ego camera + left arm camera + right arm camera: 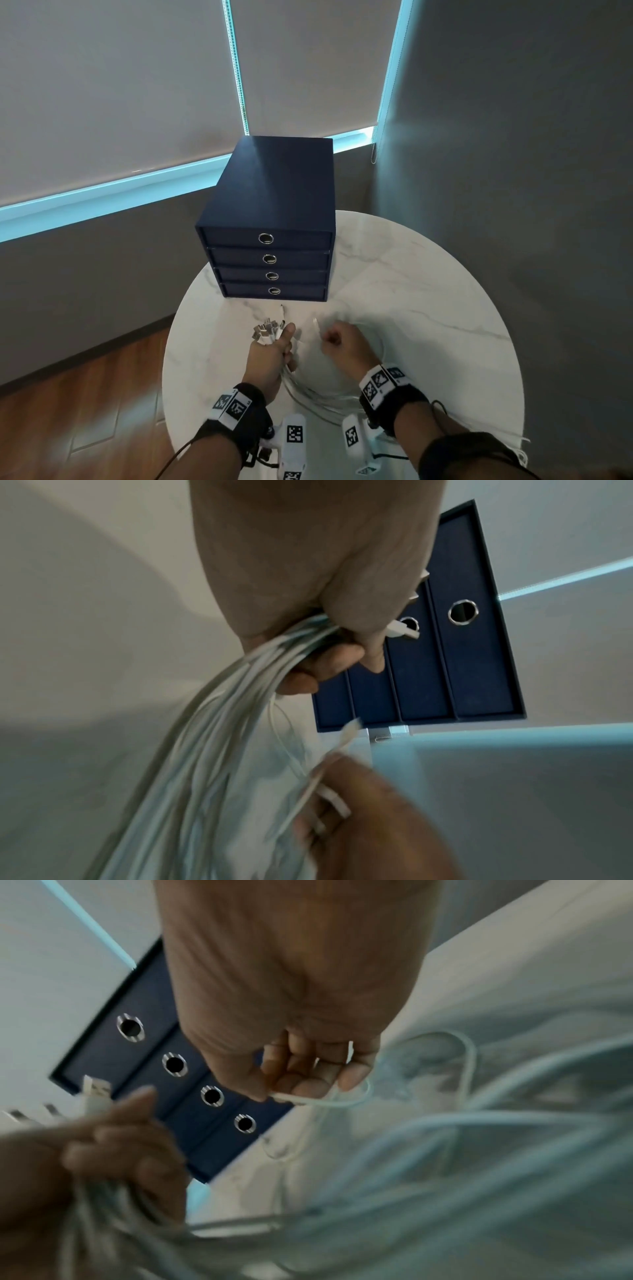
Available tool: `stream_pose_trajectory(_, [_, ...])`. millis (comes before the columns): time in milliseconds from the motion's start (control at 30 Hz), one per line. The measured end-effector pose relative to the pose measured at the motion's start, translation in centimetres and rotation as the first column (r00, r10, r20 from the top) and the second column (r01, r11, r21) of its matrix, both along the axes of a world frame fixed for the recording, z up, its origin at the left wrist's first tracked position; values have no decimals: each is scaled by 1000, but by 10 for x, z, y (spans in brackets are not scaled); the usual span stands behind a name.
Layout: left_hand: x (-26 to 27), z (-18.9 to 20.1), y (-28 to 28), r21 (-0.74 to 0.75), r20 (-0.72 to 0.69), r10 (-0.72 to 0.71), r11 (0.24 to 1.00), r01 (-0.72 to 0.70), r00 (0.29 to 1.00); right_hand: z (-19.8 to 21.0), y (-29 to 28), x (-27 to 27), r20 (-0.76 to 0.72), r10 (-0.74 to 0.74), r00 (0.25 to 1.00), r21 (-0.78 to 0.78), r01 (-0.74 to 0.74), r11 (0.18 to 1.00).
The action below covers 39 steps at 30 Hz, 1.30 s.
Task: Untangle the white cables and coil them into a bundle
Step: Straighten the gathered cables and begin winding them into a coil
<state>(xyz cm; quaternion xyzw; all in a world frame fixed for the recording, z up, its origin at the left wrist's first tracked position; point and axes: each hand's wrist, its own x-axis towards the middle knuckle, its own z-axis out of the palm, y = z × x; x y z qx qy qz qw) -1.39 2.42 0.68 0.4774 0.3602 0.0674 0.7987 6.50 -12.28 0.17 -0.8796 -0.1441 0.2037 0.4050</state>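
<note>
My left hand [277, 346] grips a thick bunch of white cables [219, 723] just below their plugs. The metal plug ends [267, 329] fan out above the fist. The rest of the white cables [322, 397] loops across the marble table toward my right wrist. My right hand [337, 341] is curled and pinches the end of one thin white cable [308, 1099], whose tip [315, 322] pokes up beside the knuckles. In the left wrist view the left fingers [329, 658] are wrapped round the bunch. The hands are a short gap apart.
A dark blue chest of several drawers [270, 240] with ring pulls stands at the back of the round white marble table [428, 291], just beyond the hands. Grey walls and window blinds rise behind. A wooden floor [85, 411] lies below at left.
</note>
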Motion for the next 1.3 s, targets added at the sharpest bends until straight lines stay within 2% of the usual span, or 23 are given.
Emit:
stream_pose_trajectory(133, [5, 8, -7, 17, 30, -88, 996, 88, 996, 24, 17, -4, 20, -51, 999, 324, 42, 945])
stream_pose_trajectory(267, [7, 21, -13, -10, 111, -133, 991, 135, 985, 27, 24, -14, -55, 33, 998, 397, -8, 918])
stream_pose_trajectory(367, [7, 28, -15, -44, 134, -134, 989, 141, 982, 26, 24, -20, -58, 51, 997, 431, -21, 902])
stream_pose_trajectory(500, [8, 18, -9, -11, 95, -33, 999, 34, 995, 19, 11, -17, -49, 113, 992, 354, -88, 931])
stream_pose_trajectory(633, [12, 20, -9, -118, 172, 99, 990, -79, 980, 19, -24, -5, -71, 122, 990, 206, -105, 973])
stream_pose_trajectory(733, [18, 26, -4, -198, 163, 206, 965, -173, 965, 17, -71, 17, -15, 77, 997, 96, -75, 993])
stream_pose_trajectory(900, [25, 32, 7, -114, 100, 229, 969, -217, 968, 31, -162, 61, 50, -149, 988, 23, 148, 989])
stream_pose_trajectory(1067, [25, 34, 5, -119, 99, 204, 974, -192, 974, 60, -220, 89, 128, -280, 951, -89, 292, 952])
stream_pose_trajectory(1133, [24, 35, 5, -108, 87, 196, 977, -186, 977, 77, -237, 94, 188, -395, 899, -65, 413, 908])
stream_pose_trajectory(1233, [21, 33, 9, -108, 53, 218, 971, -212, 974, 95, -271, 101, 256, -572, 779, -42, 600, 799])
stream_pose_trajectory(1300, [20, 31, 10, -116, 36, 234, 967, -229, 972, 105, -288, 98, 263, -589, 764, -115, 631, 768])
